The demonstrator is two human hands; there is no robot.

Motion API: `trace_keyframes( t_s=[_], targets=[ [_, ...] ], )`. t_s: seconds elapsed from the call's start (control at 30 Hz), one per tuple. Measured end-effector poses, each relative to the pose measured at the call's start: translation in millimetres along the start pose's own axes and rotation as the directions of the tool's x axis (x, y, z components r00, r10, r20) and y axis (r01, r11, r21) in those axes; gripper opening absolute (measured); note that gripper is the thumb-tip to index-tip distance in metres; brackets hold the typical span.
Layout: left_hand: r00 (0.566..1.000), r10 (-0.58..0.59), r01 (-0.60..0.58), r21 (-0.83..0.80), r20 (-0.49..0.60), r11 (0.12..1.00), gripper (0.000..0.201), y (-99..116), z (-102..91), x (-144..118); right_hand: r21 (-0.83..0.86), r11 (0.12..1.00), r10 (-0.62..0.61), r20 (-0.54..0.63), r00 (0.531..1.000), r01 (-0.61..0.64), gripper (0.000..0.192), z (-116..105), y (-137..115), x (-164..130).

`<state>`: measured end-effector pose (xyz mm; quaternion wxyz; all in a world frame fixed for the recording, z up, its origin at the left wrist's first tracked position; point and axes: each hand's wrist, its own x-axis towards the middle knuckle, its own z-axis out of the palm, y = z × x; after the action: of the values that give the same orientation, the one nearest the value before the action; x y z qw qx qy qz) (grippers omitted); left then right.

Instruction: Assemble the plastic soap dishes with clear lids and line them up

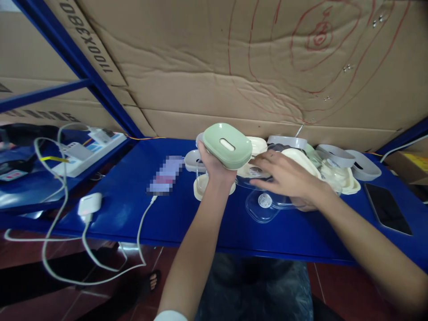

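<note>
My left hand [219,171] is closed around a pale green plastic box [217,136] with rounded corners and an oval slot in its top, holding it up above the table. To its right, my right hand [289,174] hangs over a pile of plastic parts, its fingers spread and nothing visible in them. Under that hand lie a clear plastic lid [262,211] with a round white label and a cream-coloured piece [301,160]. Another cream tray [199,189] sits behind my left forearm, partly hidden.
Grey oval rings [366,166] lie at the pile's right end, near a dark phone [388,208]. A phone with a blurred screen [167,174] is plugged into a white cable on the left. A power strip [90,154] and a white charger [89,204] are further left. Cardboard [187,67] stands behind.
</note>
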<state>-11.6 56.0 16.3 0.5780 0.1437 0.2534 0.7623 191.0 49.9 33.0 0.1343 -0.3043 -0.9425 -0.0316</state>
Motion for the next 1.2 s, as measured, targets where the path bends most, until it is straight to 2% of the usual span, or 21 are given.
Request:
trace_keyframes(
  t_s=[0.07,0.17,0.27,0.37,0.5,0.63,0.73,0.87,1.0,1.2],
  targets=[
    [0.999,0.034,-0.034,-0.032,-0.001,0.999,0.071,2,0.1,-1,-0.041,0.999,0.011,0.045,0.999,-0.009,0.063,13,-13,-3],
    [0.998,0.059,-0.058,-0.033,0.034,0.998,0.066,3,0.1,-4,-0.079,0.996,0.047,0.051,0.998,-0.043,0.060,27,-15,-3],
    [0.995,0.030,-0.026,-0.036,0.091,0.999,0.067,5,1.1,-7,-0.013,0.998,0.066,-0.001,0.998,-0.066,0.061,30,-9,-8],
    [0.991,0.007,0.000,-0.052,0.132,0.999,0.068,7,1.5,-8,0.124,0.981,0.162,-0.100,0.982,-0.150,0.066,22,-4,-19],
    [0.996,0.040,-0.041,0.016,0.074,0.999,0.066,8,0.3,-9,0.232,0.941,0.300,-0.247,0.921,-0.245,0.062,5,-3,-32],
    [1.000,-0.009,0.009,-0.013,0.015,1.000,0.064,1,4.3,-15,0.342,0.915,0.358,-0.439,0.824,-0.215,0.056,-4,-7,-30],
    [0.996,-0.075,0.077,-0.035,0.039,0.996,0.062,-9,11.2,-23,0.372,0.909,0.371,-0.521,0.768,-0.187,0.058,-2,-13,-25],
    [0.974,-0.176,0.180,-0.016,0.141,0.984,0.065,-23,18.8,-34,0.396,0.900,0.382,-0.523,0.762,-0.180,0.061,6,-21,-22],
    [0.952,-0.228,0.230,0.012,0.203,0.973,0.065,-33,22.9,-45,0.444,0.874,0.417,-0.479,0.773,-0.197,0.063,17,-27,-21],
    [0.961,-0.195,0.193,0.030,0.195,0.981,0.062,-44,25.8,-52,0.435,0.876,0.420,-0.476,0.773,-0.208,0.065,32,-34,-19]
  ],
)
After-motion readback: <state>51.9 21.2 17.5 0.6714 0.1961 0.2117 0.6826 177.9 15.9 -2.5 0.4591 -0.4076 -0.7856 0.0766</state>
